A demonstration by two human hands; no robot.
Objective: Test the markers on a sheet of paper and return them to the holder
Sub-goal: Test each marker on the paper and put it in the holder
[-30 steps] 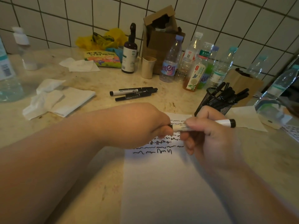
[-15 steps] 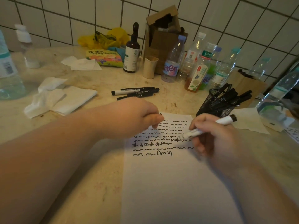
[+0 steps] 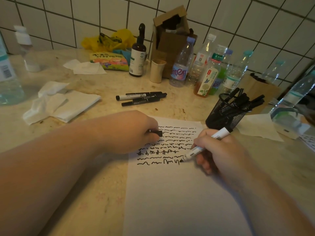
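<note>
From the head view, the right hand (image 3: 219,150) grips a white-barrelled marker (image 3: 202,147), tip on the white paper sheet (image 3: 179,193), and the left hand (image 3: 133,132) pinches its black cap (image 3: 157,133); draw lightly, recap, then drop it in the black mesh holder (image 3: 223,114) beyond.

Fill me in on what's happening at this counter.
A person is testing markers. The right hand holds an uncapped white marker with its tip at the end of the lowest scribble line on the paper. The left hand pinches the black cap and rests on the paper's top left corner. Three more markers lie on the counter behind, and the mesh holder already has several in it.
</note>
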